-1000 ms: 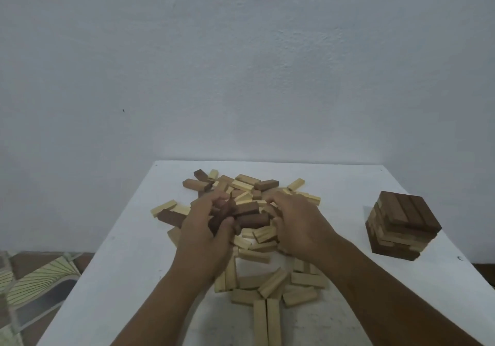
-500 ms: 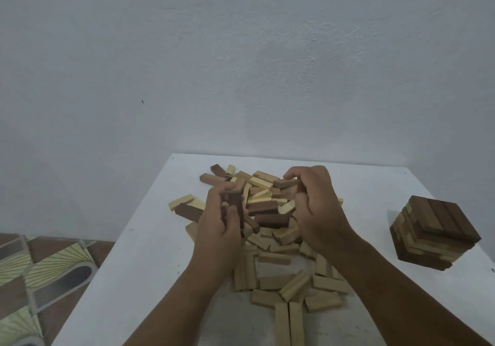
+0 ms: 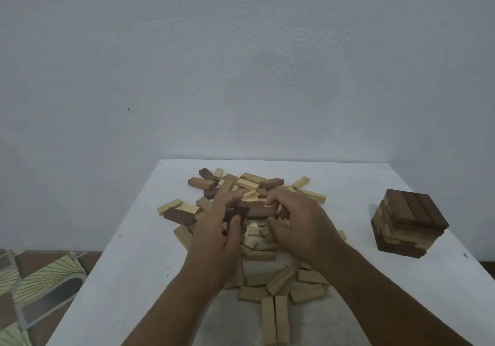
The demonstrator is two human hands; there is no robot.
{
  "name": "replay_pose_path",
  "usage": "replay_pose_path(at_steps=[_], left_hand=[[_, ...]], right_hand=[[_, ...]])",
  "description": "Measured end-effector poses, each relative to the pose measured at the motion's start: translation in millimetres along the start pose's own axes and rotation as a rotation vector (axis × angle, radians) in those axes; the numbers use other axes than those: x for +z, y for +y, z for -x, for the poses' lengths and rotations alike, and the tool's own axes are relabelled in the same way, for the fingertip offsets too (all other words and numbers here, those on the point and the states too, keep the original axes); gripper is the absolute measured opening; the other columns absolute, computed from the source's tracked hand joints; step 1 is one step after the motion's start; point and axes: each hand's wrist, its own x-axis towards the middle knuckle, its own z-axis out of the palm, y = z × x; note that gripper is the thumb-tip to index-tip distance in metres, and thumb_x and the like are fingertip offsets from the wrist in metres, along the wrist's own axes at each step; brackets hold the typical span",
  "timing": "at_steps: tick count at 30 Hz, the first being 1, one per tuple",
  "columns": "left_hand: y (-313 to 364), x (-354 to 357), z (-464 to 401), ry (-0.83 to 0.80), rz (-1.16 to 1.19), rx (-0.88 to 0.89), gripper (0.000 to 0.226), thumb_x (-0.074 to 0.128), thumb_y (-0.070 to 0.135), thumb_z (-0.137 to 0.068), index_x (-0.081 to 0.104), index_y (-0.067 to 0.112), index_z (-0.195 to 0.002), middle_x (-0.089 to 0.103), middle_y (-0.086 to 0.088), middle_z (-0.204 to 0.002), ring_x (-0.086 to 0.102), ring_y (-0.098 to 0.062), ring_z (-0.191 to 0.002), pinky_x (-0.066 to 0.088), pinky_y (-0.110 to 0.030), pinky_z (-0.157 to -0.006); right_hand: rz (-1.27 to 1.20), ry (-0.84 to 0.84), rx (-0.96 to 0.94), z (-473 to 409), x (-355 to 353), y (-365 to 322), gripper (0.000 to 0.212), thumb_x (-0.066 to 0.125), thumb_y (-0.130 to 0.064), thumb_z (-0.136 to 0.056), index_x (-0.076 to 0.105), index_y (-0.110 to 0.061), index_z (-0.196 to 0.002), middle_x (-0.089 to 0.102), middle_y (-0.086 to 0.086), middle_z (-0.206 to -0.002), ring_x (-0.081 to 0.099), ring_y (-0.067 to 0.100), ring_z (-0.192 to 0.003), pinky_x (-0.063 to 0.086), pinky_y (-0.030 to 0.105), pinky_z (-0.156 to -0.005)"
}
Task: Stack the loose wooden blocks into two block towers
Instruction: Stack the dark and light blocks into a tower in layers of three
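We are in the gathering step, both hands down in the pile of loose wooden blocks (image 3: 249, 227) heaped on the middle of the white counter (image 3: 128, 278). One block tower (image 3: 407, 225) already stands at the counter's right side, well apart from the pile, its top layer of dark blocks lying side by side. The second tower is not yet begun, as far as we can judge.

Our left hand (image 3: 214, 238) has its grip curled round dark blocks (image 3: 235, 213), thumb and fingers pinching them just above the heap; how many it holds we cannot tell. Our right hand (image 3: 300, 225) reaches into the pile with fingers bent over a long dark block (image 3: 261, 210); it seems to be closing on it, but the fingertips are hidden among the wood, so we cannot tell whether that grip is made.

Light blocks lie scattered nearer to us, two of them (image 3: 276, 319) side by side at the near edge of the heap.

The next move, in our judgement, calls for lifting the chosen blocks free without dragging their neighbours, then laying them parallel on a bare patch of counter as a base for the second tower, kept away from the finished one so a stray elbow does not topple it.
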Motion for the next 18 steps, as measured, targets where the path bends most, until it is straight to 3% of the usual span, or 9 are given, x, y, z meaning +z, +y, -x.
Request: replay_pose_path(at_steps=[2, 5, 9, 13, 15, 18], left_hand=[[6, 2, 1, 0.014, -0.072, 0.062, 0.067, 0.055, 0.003, -0.094, 0.041, 0.063, -0.118, 0.056, 0.034, -0.113, 0.058, 0.003, -0.109, 0.046, -0.011, -0.087], [14, 10, 2, 0.042, -0.123, 0.15, 0.056, 0.058, 0.009, -0.092, 0.044, 0.057, -0.118, 0.056, 0.035, -0.114, 0.056, 0.007, -0.109, 0.047, -0.011, -0.087], [35, 29, 6, -0.098, -0.07, 0.146, 0.036, 0.055, 0.024, -0.091, 0.048, 0.049, -0.115, 0.055, 0.042, -0.111, 0.056, 0.013, -0.104, 0.052, -0.013, -0.079], [58, 61, 11, -0.279, -0.077, 0.085, 0.034, 0.062, 0.018, -0.092, 0.053, 0.047, -0.106, 0.064, 0.022, -0.091, 0.062, 0.003, -0.087, 0.052, -0.012, -0.067], [70, 80, 14, -0.379, -0.071, 0.011, 0.03, 0.065, 0.013, -0.09, 0.057, 0.039, -0.105, 0.065, 0.018, -0.095, 0.064, -0.001, -0.082, 0.051, -0.012, -0.064], [80, 114, 20, -0.47, -0.148, -0.057, 0.025, 0.062, 0.014, -0.091, 0.057, 0.037, -0.1, 0.061, 0.021, -0.102, 0.062, 0.0, -0.077, 0.046, -0.006, -0.063]], right_hand=[[-0.015, 0.059, -0.02, 9, -14, 1, 0.024, 0.068, -0.024, -0.078, 0.06, -0.034, -0.098, 0.057, -0.019, -0.091, 0.052, 0.003, -0.084, 0.05, 0.025, -0.07], [-0.01, 0.127, -0.045, 31, -38, 8, 0.017, 0.071, -0.022, -0.079, 0.065, -0.027, -0.094, 0.062, -0.015, -0.089, 0.053, 0.005, -0.083, 0.05, 0.026, -0.069], [0.059, 0.163, 0.028, 74, -73, 25, 0.015, 0.077, -0.023, -0.076, 0.066, -0.027, -0.086, 0.06, -0.019, -0.081, 0.055, 0.004, -0.073, 0.046, 0.016, -0.062], [0.109, 0.148, 0.217, 128, -93, 47, 0.019, 0.08, -0.03, -0.071, 0.063, -0.034, -0.079, 0.054, -0.027, -0.074, 0.056, 0.002, -0.073, 0.043, 0.01, -0.063], [0.112, 0.092, 0.321, 145, -96, 56, 0.018, 0.079, -0.034, -0.074, 0.061, -0.036, -0.077, 0.056, -0.027, -0.077, 0.056, 0.002, -0.076, 0.049, 0.017, -0.069], [0.101, -0.12, 0.469, 159, -99, 61, 0.018, 0.07, -0.043, -0.081, 0.054, -0.039, -0.074, 0.056, -0.022, -0.08, 0.055, 0.005, -0.079, 0.05, 0.021, -0.08]])
